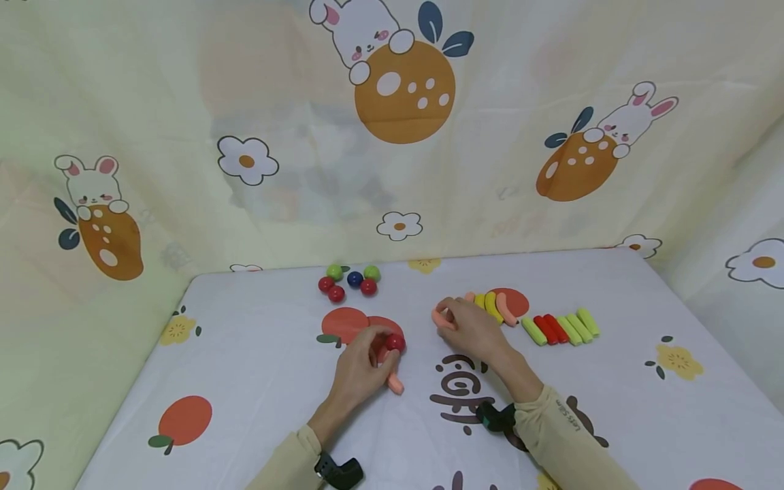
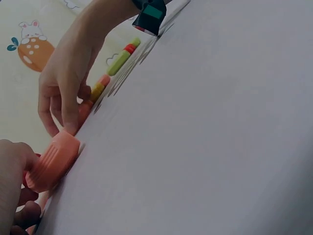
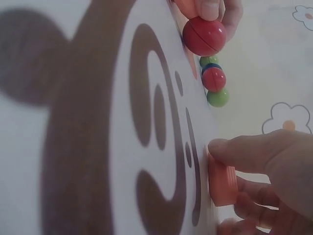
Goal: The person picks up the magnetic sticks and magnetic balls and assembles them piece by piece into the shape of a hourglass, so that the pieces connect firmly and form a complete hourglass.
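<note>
My left hand (image 1: 361, 367) pinches a shiny red ball (image 1: 395, 342) between thumb and fingers, just over the tabletop. Beside that thumb a salmon-pink piece (image 1: 395, 383) lies on the cloth, its far part hidden by the hand; its ridged side shows large in the left wrist view. Farther right, my right hand (image 1: 474, 330) grips another salmon-pink curved piece (image 1: 442, 320), with the thumb on it in the right wrist view. Just behind the right hand is a row of yellow curved pieces (image 1: 492, 307) and salmon-pink ones (image 1: 505, 309), partly covered by it.
At the back of the table, red balls (image 1: 336, 294), green balls (image 1: 334, 272) and a blue ball (image 1: 355, 279) form a loose cluster. Right of the curved pieces, green sticks (image 1: 572, 330) and red sticks (image 1: 551, 329) lie side by side. A printed curtain (image 1: 306, 204) hangs behind.
</note>
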